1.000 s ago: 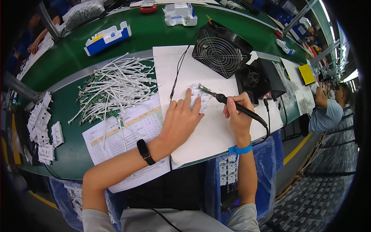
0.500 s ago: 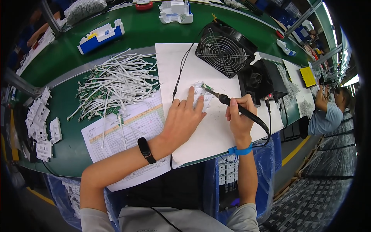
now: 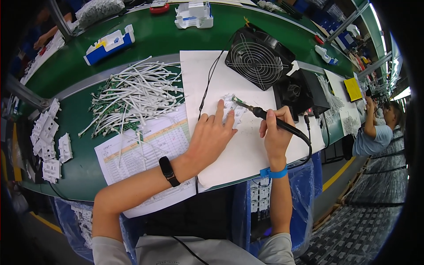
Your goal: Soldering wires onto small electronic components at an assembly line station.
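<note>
A small white plastic part (image 3: 229,105) lies on the white sheet (image 3: 258,152), with a little green circuit board (image 3: 238,100) at its far edge. My left hand (image 3: 210,138) holds the part down, its fingertips pressed against the near left side and partly covering it. In my right hand (image 3: 278,137) is a soldering iron (image 3: 261,113), gripped like a pen. Its tip points left and meets the circuit board, or sits just above it; the exact contact is too small to tell.
Behind stands a black fan (image 3: 258,59), beside a black soldering station (image 3: 311,95). White-wired circuit boards (image 3: 137,92) are heaped left of the sheet, above printed paper (image 3: 154,154). White plastic parts (image 3: 44,132) lie far left. Blue-and-white housings (image 3: 108,46) sit on the green belt (image 3: 154,37).
The housings on the green belt have shifted left. Both hands stay nearly in place, with the iron's tip still at the circuit board. At the far right, a co-worker's arm has moved slightly.
</note>
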A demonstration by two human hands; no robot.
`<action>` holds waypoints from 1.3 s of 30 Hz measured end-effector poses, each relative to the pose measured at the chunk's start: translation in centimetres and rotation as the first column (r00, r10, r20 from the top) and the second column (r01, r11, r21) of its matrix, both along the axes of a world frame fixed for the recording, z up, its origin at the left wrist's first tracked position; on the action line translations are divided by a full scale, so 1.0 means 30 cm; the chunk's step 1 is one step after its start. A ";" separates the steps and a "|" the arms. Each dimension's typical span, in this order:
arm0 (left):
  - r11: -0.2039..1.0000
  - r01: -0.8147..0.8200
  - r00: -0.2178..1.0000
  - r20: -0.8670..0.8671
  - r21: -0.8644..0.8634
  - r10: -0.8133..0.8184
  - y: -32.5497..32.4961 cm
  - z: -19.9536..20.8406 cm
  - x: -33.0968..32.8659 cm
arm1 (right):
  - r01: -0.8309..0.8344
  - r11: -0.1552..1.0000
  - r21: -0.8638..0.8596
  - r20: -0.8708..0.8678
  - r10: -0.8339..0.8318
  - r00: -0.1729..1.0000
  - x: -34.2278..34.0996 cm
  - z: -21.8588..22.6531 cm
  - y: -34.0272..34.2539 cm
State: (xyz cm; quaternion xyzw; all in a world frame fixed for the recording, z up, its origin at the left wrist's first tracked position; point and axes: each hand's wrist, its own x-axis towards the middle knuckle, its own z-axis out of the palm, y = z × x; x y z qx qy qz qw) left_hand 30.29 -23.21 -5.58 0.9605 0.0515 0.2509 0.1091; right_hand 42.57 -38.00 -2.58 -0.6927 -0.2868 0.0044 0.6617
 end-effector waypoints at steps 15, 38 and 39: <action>1.000 0.022 0.998 -0.053 0.015 -0.021 0.004 0.007 0.000 | 0.223 0.933 0.281 0.037 -0.243 0.969 0.062 -0.023 -0.039; 1.000 0.021 0.997 -0.068 -0.014 -0.022 0.006 -0.004 0.006 | 0.588 0.699 0.407 0.292 -0.709 0.641 0.190 0.052 -0.183; 0.999 0.027 0.999 -0.042 0.026 -0.026 0.010 -0.002 0.005 | 0.584 0.701 0.409 0.293 -0.707 0.643 0.191 0.058 -0.166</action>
